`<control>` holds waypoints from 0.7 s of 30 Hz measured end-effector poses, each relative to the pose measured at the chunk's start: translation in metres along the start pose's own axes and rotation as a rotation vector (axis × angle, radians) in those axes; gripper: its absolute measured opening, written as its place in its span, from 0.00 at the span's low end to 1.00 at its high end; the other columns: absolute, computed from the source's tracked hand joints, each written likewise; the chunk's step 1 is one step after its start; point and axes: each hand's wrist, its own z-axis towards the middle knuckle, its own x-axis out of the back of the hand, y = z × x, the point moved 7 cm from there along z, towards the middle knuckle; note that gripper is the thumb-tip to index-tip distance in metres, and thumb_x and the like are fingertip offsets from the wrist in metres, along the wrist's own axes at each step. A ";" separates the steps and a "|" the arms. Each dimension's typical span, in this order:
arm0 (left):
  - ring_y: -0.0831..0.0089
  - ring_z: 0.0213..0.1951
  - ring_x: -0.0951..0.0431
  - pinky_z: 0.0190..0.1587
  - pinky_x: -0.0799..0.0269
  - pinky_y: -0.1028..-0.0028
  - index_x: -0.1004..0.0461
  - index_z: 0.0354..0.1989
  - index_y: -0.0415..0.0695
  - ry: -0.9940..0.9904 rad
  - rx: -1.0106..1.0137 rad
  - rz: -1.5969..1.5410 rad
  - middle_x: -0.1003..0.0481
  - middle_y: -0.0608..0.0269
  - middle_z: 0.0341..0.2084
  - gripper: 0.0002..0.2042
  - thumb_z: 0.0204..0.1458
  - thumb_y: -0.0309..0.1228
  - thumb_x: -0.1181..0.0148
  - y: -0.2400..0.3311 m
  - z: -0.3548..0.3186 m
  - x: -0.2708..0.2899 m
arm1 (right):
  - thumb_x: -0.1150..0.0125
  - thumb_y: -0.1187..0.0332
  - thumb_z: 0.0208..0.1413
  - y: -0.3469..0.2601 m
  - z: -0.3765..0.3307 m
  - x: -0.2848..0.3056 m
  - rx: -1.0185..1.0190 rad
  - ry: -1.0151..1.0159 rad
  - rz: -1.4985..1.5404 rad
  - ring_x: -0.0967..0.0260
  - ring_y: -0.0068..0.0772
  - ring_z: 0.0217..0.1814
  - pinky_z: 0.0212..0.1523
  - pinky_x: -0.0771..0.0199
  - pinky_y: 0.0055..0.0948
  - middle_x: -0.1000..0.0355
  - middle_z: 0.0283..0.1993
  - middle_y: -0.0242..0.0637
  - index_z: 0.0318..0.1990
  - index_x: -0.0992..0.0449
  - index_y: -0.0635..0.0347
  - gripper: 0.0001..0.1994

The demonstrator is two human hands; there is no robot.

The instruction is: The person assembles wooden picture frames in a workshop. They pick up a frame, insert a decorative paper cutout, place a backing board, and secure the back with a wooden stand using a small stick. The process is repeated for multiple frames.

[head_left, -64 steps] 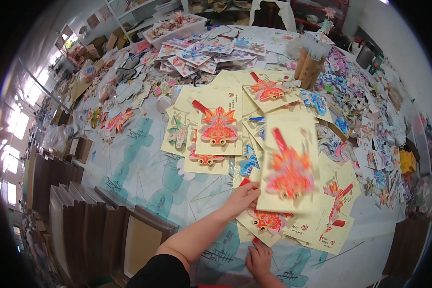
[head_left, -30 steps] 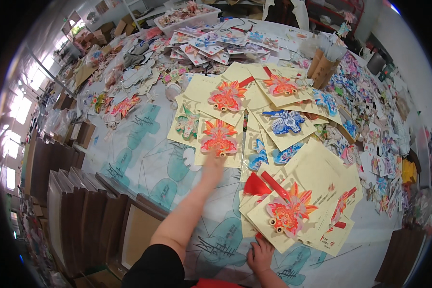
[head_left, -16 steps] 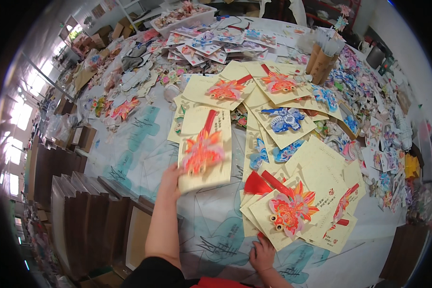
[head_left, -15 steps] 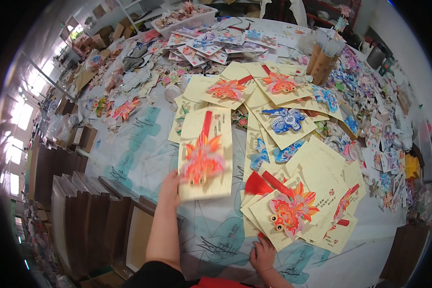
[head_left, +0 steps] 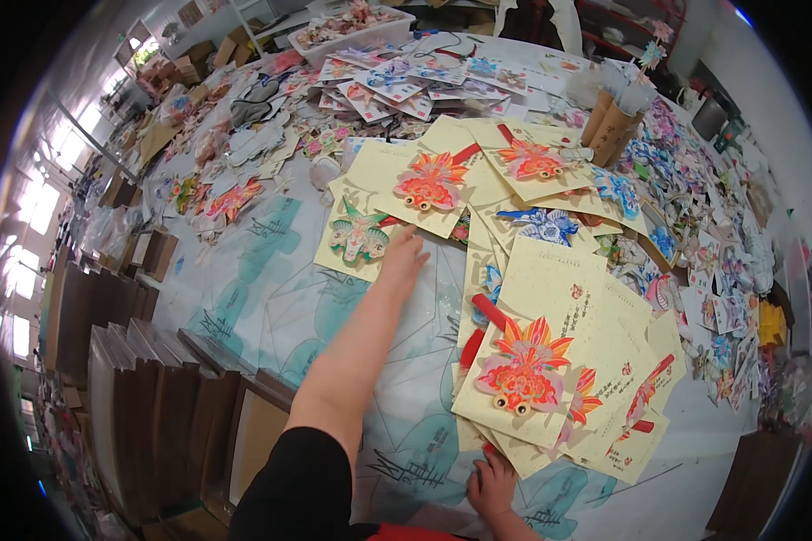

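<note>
One rectangular cream paper card with an orange-red goldfish cut-out now lies on top of the fanned pile of cream cards to your right; half a second ago your left hand carries such a card over the left side. That transfer adds one to the pile and leaves the left-hand group thinner, with the cream card bearing a green horned-head cut-out more exposed. Your left fingers are loosely parted, with nothing visible in them, beside that green card (contact cannot be confirmed). Just above lies another cream card with an orange-red goldfish. Your right hand rests at the pile's near edge, fingers slightly bent; whether it pinches anything, I cannot tell.
</note>
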 end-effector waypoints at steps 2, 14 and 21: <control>0.67 0.48 0.34 0.57 0.40 0.61 0.38 0.54 0.40 0.074 0.147 -0.210 0.36 0.62 0.43 0.19 0.53 0.27 0.47 0.006 0.019 -0.016 | 0.41 0.69 0.40 -0.004 0.004 0.006 0.011 0.010 -0.025 0.35 0.46 0.50 0.50 0.37 0.44 0.32 0.49 0.39 0.37 0.27 0.54 0.12; 0.63 0.56 0.35 0.61 0.42 0.67 0.42 0.57 0.32 -0.487 0.239 -0.537 0.34 0.54 0.52 0.24 0.50 0.22 0.46 0.008 -0.211 -0.084 | 0.42 0.69 0.40 -0.003 0.005 0.005 0.009 0.047 -0.020 0.35 0.46 0.50 0.51 0.38 0.45 0.33 0.48 0.39 0.38 0.27 0.55 0.13; 0.72 0.39 0.23 0.41 0.27 0.73 0.29 0.50 0.40 -0.856 0.654 0.437 0.25 0.60 0.39 0.16 0.53 0.30 0.43 -0.048 -0.279 -0.044 | 0.43 0.69 0.41 0.001 0.002 -0.002 -0.003 0.024 0.009 0.39 0.46 0.54 0.56 0.46 0.47 0.34 0.51 0.39 0.38 0.27 0.55 0.13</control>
